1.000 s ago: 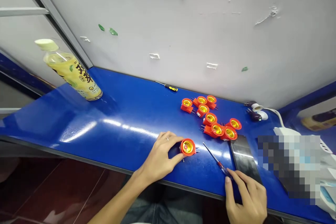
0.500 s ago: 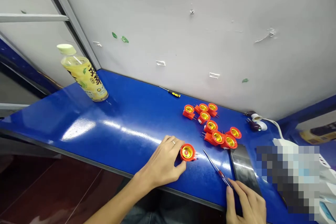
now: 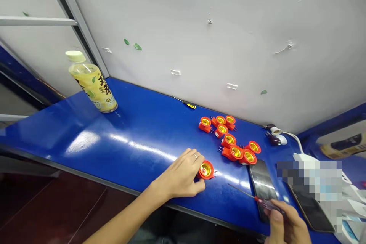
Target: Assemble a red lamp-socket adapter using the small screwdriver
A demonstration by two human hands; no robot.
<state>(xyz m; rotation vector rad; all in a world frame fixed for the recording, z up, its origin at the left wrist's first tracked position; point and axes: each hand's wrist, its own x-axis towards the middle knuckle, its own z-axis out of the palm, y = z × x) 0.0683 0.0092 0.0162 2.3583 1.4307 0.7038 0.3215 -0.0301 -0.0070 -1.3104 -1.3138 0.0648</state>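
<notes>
Blue workbench running along a grey wall, carrying all items noted. Yellow drink bottle standing upright at the far left, well apart from the hands. Dark flat device lying near the front edge, just right of the work. Left hand resting on the bench, fingers curled around one orange lamp socket, gripping it in place near the front edge. Right hand closing on the handle of a red-handled screwdriver, shaft angling up-left and pointing towards that socket, tip apart from it. Cluster of orange sockets lying behind. Small yellow-handled screwdriver lying against the wall.
</notes>
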